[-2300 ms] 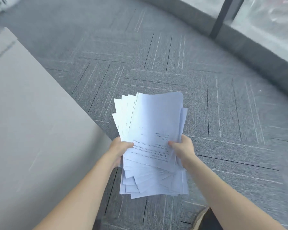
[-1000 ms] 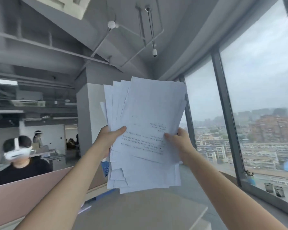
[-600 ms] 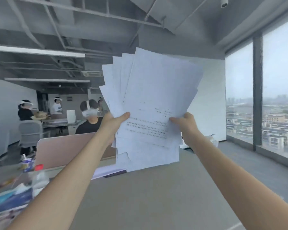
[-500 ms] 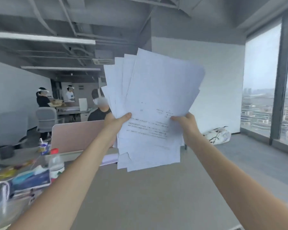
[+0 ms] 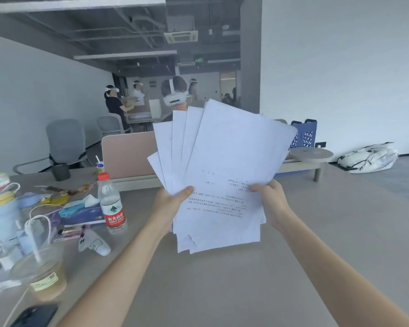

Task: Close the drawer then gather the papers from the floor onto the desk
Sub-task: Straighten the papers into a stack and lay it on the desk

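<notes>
Grey table carries one iced drink cup and one water bottle at left. One left hand and one right hand grip one fanned stack of papers, raised above the table.

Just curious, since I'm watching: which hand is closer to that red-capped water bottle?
Left hand, gripping the papers just right of the bottle. Right hand holds their far edge.

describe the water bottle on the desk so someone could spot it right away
On the grey desk, look at the clutter left of the held papers. The water bottle stands upright beside the blue tissue box. It alone is clear with a red cap and red label.
</notes>
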`<move>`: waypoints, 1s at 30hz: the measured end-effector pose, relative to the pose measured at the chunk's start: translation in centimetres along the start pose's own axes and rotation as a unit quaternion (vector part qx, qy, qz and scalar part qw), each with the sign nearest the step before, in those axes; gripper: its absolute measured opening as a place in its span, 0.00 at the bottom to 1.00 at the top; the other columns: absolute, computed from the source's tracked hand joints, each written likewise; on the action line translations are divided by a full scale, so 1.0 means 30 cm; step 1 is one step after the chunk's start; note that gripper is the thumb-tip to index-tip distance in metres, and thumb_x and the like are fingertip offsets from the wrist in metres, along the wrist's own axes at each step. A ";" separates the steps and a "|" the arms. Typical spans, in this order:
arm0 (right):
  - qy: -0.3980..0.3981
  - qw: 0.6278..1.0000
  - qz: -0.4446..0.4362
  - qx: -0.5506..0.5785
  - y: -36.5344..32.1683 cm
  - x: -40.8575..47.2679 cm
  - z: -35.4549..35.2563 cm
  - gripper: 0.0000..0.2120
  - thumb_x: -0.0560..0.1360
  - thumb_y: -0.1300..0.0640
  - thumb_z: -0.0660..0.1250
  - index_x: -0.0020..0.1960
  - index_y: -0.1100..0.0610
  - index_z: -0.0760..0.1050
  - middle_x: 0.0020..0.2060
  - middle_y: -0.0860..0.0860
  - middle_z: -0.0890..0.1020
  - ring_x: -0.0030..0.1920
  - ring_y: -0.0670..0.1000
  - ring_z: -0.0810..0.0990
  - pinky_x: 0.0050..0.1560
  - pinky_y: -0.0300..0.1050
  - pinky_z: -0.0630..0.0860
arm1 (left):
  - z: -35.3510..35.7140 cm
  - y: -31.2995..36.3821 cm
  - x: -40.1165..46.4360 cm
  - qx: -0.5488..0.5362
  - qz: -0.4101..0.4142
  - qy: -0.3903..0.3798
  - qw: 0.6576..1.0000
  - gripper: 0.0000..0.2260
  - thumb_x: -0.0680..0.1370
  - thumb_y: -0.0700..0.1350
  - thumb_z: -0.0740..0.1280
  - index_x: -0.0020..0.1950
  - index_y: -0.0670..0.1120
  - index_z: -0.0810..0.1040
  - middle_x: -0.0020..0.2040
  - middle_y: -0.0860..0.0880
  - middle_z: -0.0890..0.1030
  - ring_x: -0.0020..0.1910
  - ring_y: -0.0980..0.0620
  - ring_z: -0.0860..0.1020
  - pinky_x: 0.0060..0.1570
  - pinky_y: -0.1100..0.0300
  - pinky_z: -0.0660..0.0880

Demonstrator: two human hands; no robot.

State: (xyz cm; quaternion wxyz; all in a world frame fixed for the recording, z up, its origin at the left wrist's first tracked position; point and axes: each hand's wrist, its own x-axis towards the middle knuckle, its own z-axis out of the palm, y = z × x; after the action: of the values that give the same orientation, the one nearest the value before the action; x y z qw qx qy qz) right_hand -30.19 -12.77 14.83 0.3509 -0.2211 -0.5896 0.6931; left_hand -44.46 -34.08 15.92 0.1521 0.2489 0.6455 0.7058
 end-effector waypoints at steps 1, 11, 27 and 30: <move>-0.003 1.000 0.005 0.001 0.007 0.002 -0.005 0.12 0.71 0.70 0.66 0.52 0.61 0.80 0.54 0.59 0.86 0.59 0.64 0.83 0.61 0.62 0.79 | -0.003 -0.010 -0.002 0.002 -0.003 -0.005 1.000 0.13 0.73 0.46 0.75 0.57 0.47 0.83 0.52 0.48 0.87 0.51 0.46 0.86 0.54 0.44 0.81; -0.065 0.998 -0.010 -0.020 0.010 0.009 -0.027 0.13 0.74 0.70 0.66 0.55 0.58 0.80 0.46 0.50 0.89 0.43 0.49 0.88 0.37 0.39 0.81 | 0.009 -0.053 0.000 -0.013 -0.005 -0.015 1.000 0.19 0.67 0.46 0.79 0.56 0.46 0.84 0.52 0.49 0.87 0.52 0.49 0.86 0.60 0.45 0.78; -0.122 0.989 -0.071 -0.053 -0.112 0.018 0.011 0.19 0.75 0.64 0.71 0.65 0.53 0.77 0.57 0.49 0.87 0.57 0.51 0.86 0.53 0.45 0.79 | 0.058 0.000 0.036 -0.032 0.028 -0.050 0.998 0.15 0.70 0.47 0.77 0.55 0.47 0.84 0.51 0.50 0.88 0.51 0.49 0.86 0.52 0.52 0.80; -0.142 0.985 -0.079 -0.051 -0.139 0.028 0.006 0.22 0.76 0.65 0.70 0.68 0.52 0.72 0.60 0.48 0.85 0.60 0.51 0.85 0.54 0.45 0.79 | 0.061 0.007 0.049 -0.041 0.023 -0.045 0.998 0.13 0.71 0.46 0.77 0.54 0.46 0.84 0.51 0.49 0.88 0.50 0.48 0.86 0.51 0.53 0.80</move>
State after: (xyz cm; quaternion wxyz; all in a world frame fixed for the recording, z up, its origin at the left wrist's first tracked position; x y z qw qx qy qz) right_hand -29.93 -12.02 19.01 0.3053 -0.0907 -0.6838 0.6565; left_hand -44.67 -31.79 16.44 0.1745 0.2892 0.6029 0.7228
